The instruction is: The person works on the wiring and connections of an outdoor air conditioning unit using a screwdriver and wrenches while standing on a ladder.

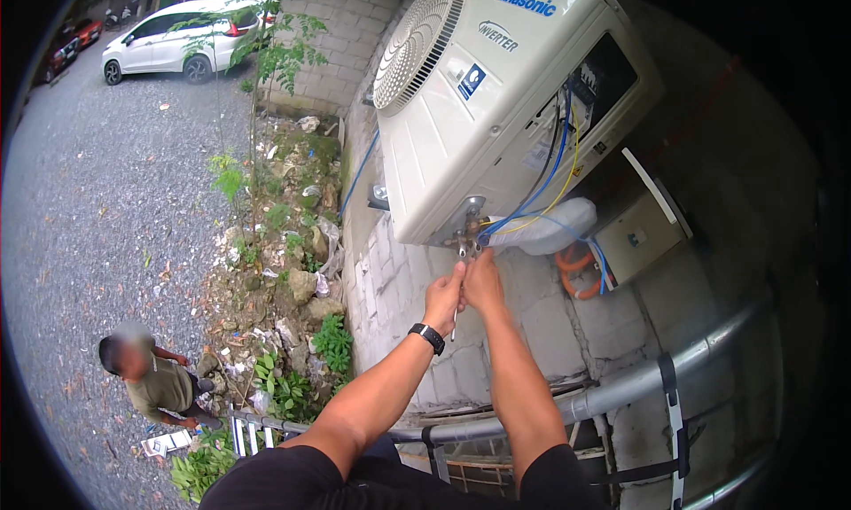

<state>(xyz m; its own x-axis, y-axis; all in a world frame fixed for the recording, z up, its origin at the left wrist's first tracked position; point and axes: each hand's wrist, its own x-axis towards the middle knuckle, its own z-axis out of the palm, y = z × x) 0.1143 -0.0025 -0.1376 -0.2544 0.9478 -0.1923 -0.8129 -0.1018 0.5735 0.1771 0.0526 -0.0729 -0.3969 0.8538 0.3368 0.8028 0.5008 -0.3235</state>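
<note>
– Grip?
– Left hand curled round a slim metal tool; right hand close beside, its grip I can't tell.
– Ahead?
– Brass fittings just beyond both; beige air-conditioner unit above.

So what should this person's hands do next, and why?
I'd probably steady the slim metal tool and check its seating before any turn: the left hand holds it with its upper end at the pipe fittings, the right hand is close beside, and contact is too small to make out.
</note>
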